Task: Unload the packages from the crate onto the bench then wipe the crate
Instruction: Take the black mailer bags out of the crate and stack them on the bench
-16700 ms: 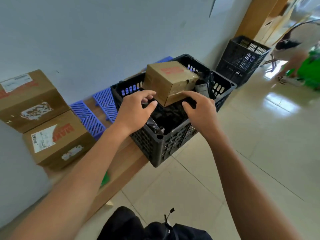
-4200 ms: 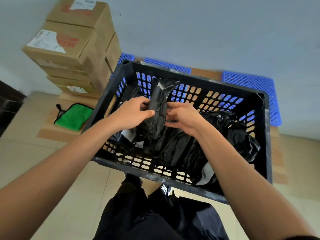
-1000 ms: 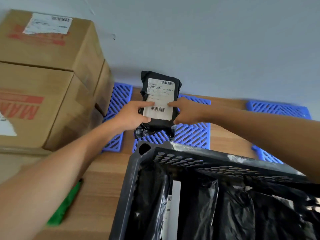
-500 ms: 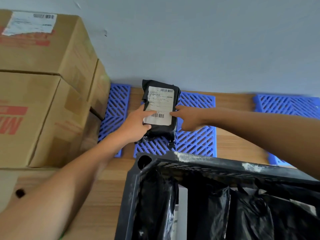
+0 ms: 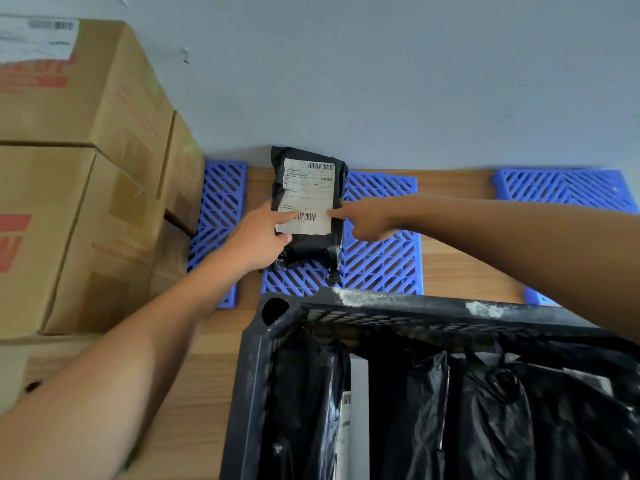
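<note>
A black plastic package with a white barcode label stands upright on a blue slatted mat on the wooden bench, its top against the wall. My left hand grips its left edge with the thumb on the label. My right hand presses its fingertips on the right edge. The black crate sits nearest me on the bench, its dusty rim just below the package. Several black bagged packages lie inside it.
Stacked cardboard boxes fill the bench at the left, close to my left arm. More blue mats lie at the left and far right. The grey wall runs directly behind the bench.
Both hands have carried the package from the crate to the back of the bench. Over the last second it has come down onto the blue mat against the wall.
</note>
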Available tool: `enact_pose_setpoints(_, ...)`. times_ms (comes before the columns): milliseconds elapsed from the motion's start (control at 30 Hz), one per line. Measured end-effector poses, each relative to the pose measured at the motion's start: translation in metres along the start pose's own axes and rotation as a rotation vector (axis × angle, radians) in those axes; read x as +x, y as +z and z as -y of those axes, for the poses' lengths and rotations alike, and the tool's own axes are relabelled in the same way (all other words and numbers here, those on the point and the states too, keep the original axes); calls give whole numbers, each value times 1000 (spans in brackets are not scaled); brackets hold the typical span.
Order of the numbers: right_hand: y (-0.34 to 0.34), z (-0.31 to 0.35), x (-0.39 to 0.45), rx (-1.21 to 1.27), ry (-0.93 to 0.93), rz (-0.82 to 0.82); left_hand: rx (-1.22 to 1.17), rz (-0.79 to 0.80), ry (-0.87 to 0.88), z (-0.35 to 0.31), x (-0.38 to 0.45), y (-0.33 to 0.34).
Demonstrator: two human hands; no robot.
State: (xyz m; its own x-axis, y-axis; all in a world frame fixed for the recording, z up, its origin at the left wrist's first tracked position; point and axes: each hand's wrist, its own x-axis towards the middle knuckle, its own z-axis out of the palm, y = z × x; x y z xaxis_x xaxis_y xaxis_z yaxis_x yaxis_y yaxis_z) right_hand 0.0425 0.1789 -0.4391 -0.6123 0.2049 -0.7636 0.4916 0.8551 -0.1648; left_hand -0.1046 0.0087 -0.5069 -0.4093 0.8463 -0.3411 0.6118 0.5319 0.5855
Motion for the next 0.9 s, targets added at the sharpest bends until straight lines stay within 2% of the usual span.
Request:
enact_pose_setpoints(133,-8,8,-25,117,-4,-82,-26,-52,-54,-16,-21,-15)
enact_pose_setpoints(233,-14,16,-52,336,-25,-253,-132,-118,-103,-36,-43,-33)
enact_pose_setpoints(333,-19,24,-83,500,-52,-357,-229,-193,-100,-62,-70,-55)
enact_pose_setpoints(500,-25,43,-152,625,-144,-485,-287,-354,-44,-116,-122,-96)
enact_pose_setpoints(633,-12,60,-219,694,-243,-644,-306,-505,104,-159,-180,-112)
enact_pose_setpoints(800,42,63,-282,859,-305,-769,-301,-452,219,-200,-250,-84)
enact_pose_setpoints(900,91,59,-297,946,-284,-839,-257,-388,216,-209,-276,-54)
